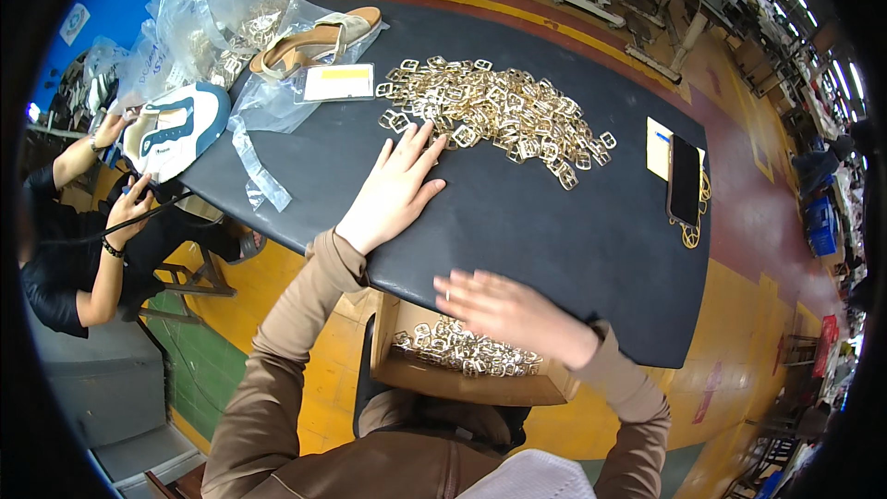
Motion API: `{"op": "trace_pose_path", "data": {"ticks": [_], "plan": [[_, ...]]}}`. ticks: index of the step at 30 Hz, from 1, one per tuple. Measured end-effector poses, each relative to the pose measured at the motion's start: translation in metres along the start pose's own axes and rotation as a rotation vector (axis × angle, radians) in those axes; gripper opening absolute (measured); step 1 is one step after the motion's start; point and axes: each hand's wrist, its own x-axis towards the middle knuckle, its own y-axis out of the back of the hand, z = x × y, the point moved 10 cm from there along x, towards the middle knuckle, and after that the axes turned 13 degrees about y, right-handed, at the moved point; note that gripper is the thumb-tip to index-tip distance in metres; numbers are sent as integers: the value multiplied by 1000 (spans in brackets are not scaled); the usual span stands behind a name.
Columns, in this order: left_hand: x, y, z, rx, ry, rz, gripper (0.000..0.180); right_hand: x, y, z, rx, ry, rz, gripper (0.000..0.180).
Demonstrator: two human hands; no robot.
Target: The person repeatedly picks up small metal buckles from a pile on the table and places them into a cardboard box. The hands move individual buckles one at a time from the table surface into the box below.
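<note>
A heap of small gold-coloured metal buckles (508,111) is spread over the dark table (517,222). My left hand (393,189) lies on the tabletop with its fingers stretched out, the tips at the heap's near left edge. Nothing shows in its grasp. At the table's near edge, my right hand (513,312) hovers, slightly blurred, with fingers extended and nothing visible in it. Partly beneath it, an open cardboard box (462,384) contains more loose buckles (453,346). The right hand hides part of the box.
Left of the heap are a white card (339,83), a sandal (314,42) and clear plastic bags (199,0). A co-worker's hands hold a white-and-blue sneaker (180,129). On the right, a phone (684,180) lies over yellow paper (658,148) and yellow cord (691,236).
</note>
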Motion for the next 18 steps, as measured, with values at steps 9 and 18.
{"op": "trace_pose_path", "data": {"ticks": [9, 18], "plan": [[-27, 2, 27, -263, -81, -196, 44, -31, 47, 1, 410, -90, 140, 43], [-37, 11, 25, -363, -1, -152, 43, 13, 49, 116, -36, -377, 285, 49]]}}
